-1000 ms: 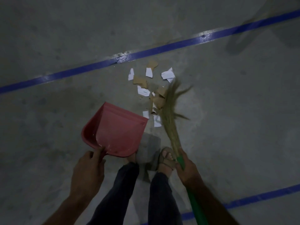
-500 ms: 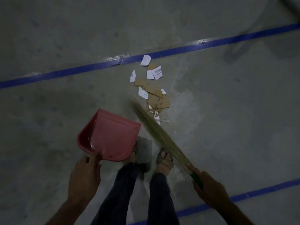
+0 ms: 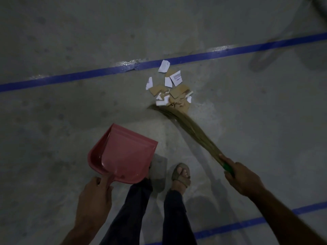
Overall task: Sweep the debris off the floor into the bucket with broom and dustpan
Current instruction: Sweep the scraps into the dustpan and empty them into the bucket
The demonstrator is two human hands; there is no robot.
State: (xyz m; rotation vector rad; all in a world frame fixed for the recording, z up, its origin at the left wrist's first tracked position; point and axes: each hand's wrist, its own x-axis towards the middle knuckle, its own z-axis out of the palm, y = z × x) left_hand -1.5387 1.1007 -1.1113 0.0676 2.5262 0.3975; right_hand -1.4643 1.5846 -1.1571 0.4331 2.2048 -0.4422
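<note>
Since half a second ago the broom (image 3: pixel 187 126) has swung outward: its bristle tips, which then lay near the dustpan's front corner, now sit against the near edge of the debris (image 3: pixel 172 93), and the scraps look bunched tighter. Both hands sit much where they did.

From my remote seat I see my right hand (image 3: pixel 243 177) with fingers curled round the broom where the straw meets the green handle; the fingers are pressed close together around it. Out from those fingers the straw runs up and to the left, fanning flat on the floor (image 3: pixel 70 121), tips touching the brown card pieces. Beyond the tips lie white paper scraps and more card, the farthest white scrap overlapping the blue line (image 3: pixel 79 76) painted across the floor.

My left hand (image 3: pixel 96 193) grips the dustpan (image 3: pixel 123 154) by its short handle, fingers wrapped, one finger stretched up along the handle toward the pan. Ahead of those fingers the pink pan opens away from me, tilted with its front lip pointing toward the debris but well apart from it. I see nothing lying inside it, only a sheen on its floor.

Between the hands are my dark trouser legs and a sandalled foot (image 3: pixel 181 175); the other foot is hidden behind the pan. A second blue line (image 3: pixel 247 223) runs behind my right wrist.
</note>
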